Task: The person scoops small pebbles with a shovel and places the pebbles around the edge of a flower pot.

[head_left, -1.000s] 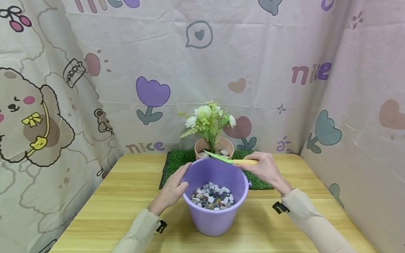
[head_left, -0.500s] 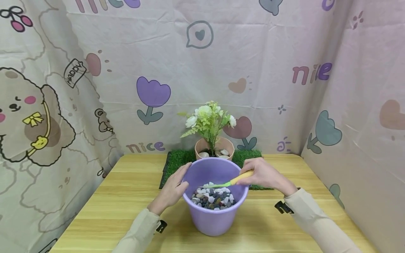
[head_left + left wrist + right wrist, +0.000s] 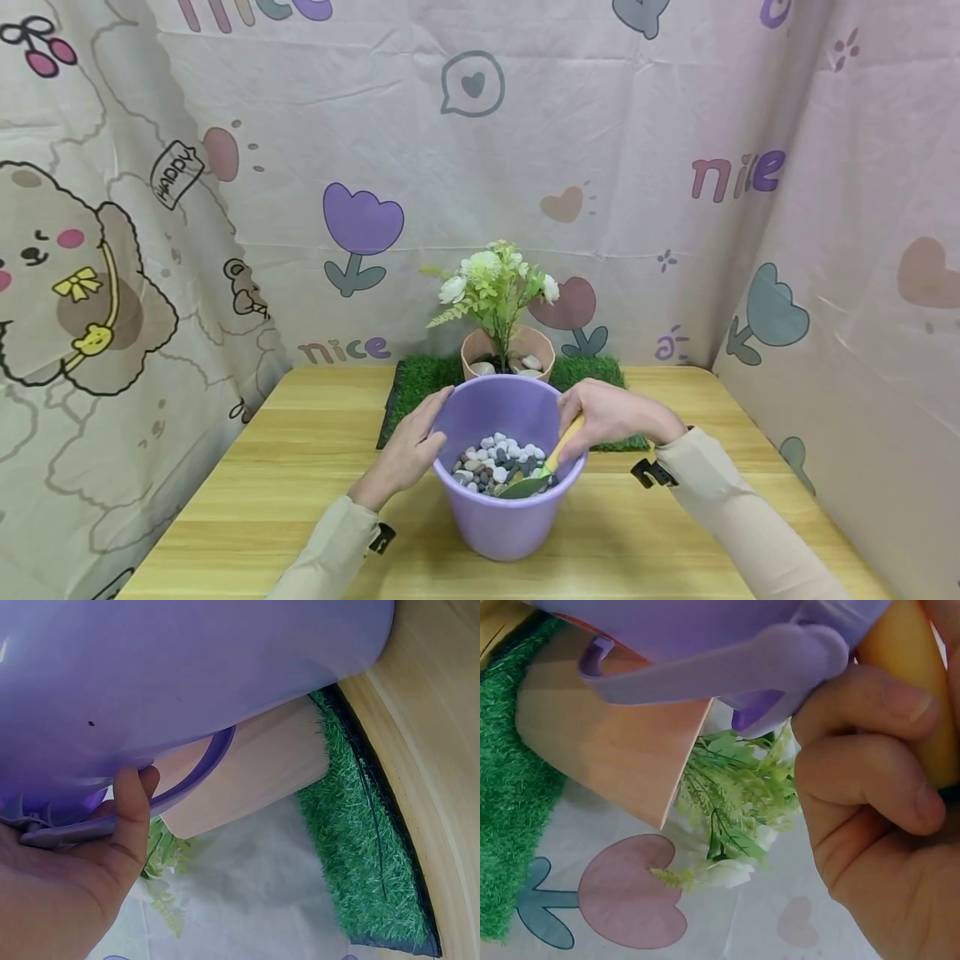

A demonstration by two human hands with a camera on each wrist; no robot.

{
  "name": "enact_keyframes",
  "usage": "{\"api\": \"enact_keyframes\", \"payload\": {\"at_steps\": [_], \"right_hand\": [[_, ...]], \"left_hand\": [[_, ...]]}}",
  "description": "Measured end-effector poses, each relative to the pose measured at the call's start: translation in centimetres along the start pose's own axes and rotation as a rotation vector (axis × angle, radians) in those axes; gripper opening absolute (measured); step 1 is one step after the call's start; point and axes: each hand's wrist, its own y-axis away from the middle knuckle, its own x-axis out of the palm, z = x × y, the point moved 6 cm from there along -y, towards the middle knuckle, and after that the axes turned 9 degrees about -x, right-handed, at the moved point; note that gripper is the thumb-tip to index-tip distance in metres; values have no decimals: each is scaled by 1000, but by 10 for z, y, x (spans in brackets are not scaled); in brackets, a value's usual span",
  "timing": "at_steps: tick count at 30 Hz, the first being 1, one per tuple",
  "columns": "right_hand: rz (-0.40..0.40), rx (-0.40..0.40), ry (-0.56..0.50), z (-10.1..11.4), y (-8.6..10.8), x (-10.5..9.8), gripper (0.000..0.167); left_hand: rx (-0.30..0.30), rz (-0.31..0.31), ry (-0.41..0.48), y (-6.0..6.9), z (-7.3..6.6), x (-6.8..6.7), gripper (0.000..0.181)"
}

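Observation:
A purple bucket stands on the table with a layer of mixed pebbles in its bottom. My left hand grips the left side of its rim; in the left wrist view, the fingers curl by the rim and the bucket's handle. My right hand holds a small garden trowel by its yellow handle, over the right rim. Inside the bucket, the trowel's green blade slants down to the pebbles near the front wall. How deep the tip sits is hard to tell.
Behind the bucket, a pinkish flowerpot with white flowers and larger stones stands on a green turf mat. The wooden table extends to both sides. A printed cloth hangs behind.
My right hand has brought the trowel from above the bucket's back rim down into it, then toward the front right, tilting the blade into the pebbles. The left hand has stayed put.

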Motion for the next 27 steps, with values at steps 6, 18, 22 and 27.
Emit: {"api": "enact_keyframes", "payload": {"at_steps": [6, 18, 22, 27], "right_hand": [[147, -13, 106, 6, -11, 3, 14], [156, 109, 195, 15, -16, 10, 21], [86, 106, 218, 16, -11, 10, 18], [-44, 141, 281, 14, -8, 6, 18]], "left_hand": [[10, -9, -14, 0, 0, 1, 68], [5, -8, -10, 0, 2, 0, 67], [-4, -7, 0, 1, 2, 1, 67], [-8, -9, 3, 1, 2, 0, 67]]}}
